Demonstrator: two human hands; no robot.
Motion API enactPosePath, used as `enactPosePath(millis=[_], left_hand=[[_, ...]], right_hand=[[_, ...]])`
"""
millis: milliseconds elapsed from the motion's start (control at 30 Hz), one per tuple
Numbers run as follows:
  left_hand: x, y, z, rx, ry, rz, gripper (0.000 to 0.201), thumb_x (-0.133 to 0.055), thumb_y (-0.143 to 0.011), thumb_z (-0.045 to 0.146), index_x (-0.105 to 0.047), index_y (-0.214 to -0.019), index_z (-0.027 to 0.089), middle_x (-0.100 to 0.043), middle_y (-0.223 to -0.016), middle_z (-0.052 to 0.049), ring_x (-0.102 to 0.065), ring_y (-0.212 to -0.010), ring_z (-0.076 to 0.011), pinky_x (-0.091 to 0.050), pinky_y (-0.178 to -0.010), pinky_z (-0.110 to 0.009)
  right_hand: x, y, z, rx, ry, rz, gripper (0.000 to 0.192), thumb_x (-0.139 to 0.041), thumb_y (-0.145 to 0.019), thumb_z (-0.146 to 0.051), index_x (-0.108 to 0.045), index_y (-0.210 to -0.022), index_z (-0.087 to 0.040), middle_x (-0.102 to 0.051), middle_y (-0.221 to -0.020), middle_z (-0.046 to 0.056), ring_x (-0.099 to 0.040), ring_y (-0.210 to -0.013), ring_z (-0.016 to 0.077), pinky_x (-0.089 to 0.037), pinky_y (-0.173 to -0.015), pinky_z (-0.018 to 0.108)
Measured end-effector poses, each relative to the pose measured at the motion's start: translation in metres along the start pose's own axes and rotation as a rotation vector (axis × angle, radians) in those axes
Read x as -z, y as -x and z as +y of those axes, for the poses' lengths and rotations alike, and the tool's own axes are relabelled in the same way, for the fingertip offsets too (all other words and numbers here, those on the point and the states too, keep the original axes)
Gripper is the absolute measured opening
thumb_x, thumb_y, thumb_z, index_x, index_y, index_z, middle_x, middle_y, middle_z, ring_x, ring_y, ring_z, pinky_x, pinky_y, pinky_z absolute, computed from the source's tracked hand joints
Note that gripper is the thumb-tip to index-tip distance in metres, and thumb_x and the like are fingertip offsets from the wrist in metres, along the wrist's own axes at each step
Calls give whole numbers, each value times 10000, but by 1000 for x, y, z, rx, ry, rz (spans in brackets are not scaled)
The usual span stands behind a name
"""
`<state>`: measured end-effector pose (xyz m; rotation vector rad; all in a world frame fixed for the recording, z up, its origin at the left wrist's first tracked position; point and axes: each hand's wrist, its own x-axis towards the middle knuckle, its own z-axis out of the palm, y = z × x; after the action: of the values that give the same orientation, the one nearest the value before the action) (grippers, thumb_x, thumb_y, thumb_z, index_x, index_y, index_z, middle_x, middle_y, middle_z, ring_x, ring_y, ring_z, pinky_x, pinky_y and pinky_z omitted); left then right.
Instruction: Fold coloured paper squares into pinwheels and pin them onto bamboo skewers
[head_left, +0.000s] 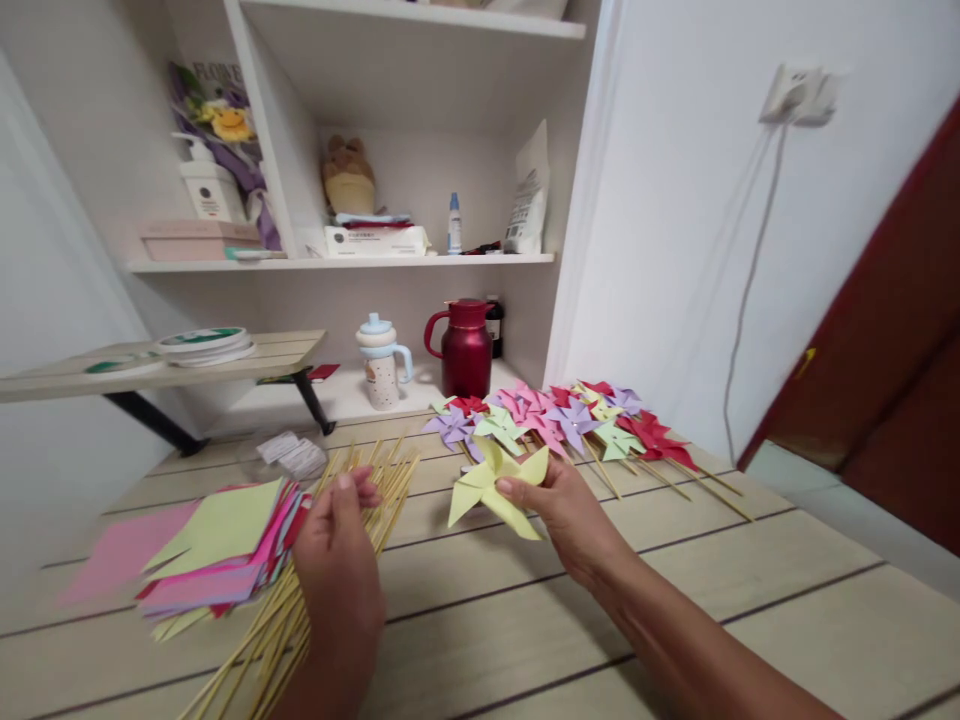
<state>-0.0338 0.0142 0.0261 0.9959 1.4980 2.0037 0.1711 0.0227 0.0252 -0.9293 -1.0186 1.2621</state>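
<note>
My right hand (566,515) holds a yellow-green paper pinwheel (491,487) by its centre, just above the wooden table (675,620). My left hand (341,570) reaches over a loose heap of bamboo sticks (292,610), its thumb and fingers touching the sticks; whether it grips one I cannot tell. To the left of that hand lies a stack of coloured paper squares (217,550), pink, green and red. Behind my right hand, several finished pinwheels on sticks (570,420) lie in a pile, purple, pink, green and red.
A dark red thermos jug (465,348) and a small lidded cup (381,362) stand on the low shelf behind the table. A folding side table (285,350) with plates juts out at the left. A dark red door (885,370) stands at the right. Small paper slips (292,455) lie near the sticks.
</note>
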Motion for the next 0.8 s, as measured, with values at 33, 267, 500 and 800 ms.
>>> enactPosePath(millis=[33,267,500,800], left_hand=[[3,-6,4,-46,7,46,344,-536,-869,468,-706,-933,176,-651,-768,-1,-594,-738,-154,-472,-741,-290],[13,-35,-1,-205,-296,-127,237,-551,-833,341,-719,-899,186,-716,-886,-63,-640,-851,-222,-484,-835,-366],[14,-41,-8,-223,-375,-189,176,-574,-775,268,-729,-839,217,-722,-918,-68,-635,-924,-255,-444,-927,-421],[18,-49,-11,-75,-193,-111,216,-621,-743,297,-731,-864,155,-744,-861,-74,-672,-820,-215,-504,-806,-355]], right_hand=[[0,0,0,3,18,-10,295,-866,-600,-313,-709,-793,-155,-739,-749,34,-627,-659,169,-464,-616,277],[0,0,3,4,7,-28,306,-874,-606,-335,-695,-782,-160,-733,-757,34,-636,-702,180,-470,-662,294],[7,-6,-2,-9,-89,-3,346,-879,-595,-321,-728,-875,-186,-772,-894,53,-688,-821,216,-505,-774,330],[5,-3,0,-75,10,-135,348,-880,-581,-368,-713,-803,-158,-743,-807,48,-647,-736,193,-479,-683,298]])
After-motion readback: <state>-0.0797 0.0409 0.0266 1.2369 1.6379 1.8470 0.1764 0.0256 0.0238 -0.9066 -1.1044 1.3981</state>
